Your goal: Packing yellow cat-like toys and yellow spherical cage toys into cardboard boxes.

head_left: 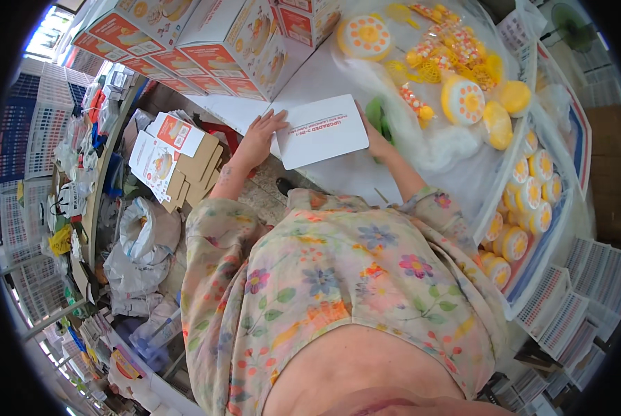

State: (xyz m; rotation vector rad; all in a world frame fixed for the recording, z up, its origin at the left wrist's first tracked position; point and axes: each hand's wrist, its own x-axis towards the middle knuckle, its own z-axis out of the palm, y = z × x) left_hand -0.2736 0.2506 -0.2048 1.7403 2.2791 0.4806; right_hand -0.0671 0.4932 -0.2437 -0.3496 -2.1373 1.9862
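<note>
A white card panel (pixel 322 133) with rounded corners and red print lies in front of me, over the near edge of the white table. I cannot tell whether it is loose or a box flap. At its left edge is my left hand (pixel 260 136), fingers stretched out and their tips touching the card. My right hand (pixel 374 137) grips the right edge; its fingers are largely hidden behind the card. Just past that hand lies a green leaf-shaped piece (pixel 378 119). A clear plastic bag (pixel 442 142) of yellow and white round toys (pixel 463 100) spreads to the right.
Printed cartons (pixel 227 52) stand stacked at the far left of the table. Flattened cartons (pixel 175 156) sit lower left, above white plastic bags (pixel 144 239). On the right, a tray (pixel 473 232) holds several yellow and white round pieces (pixel 529 194). Cluttered shelving (pixel 106 166) lines the left.
</note>
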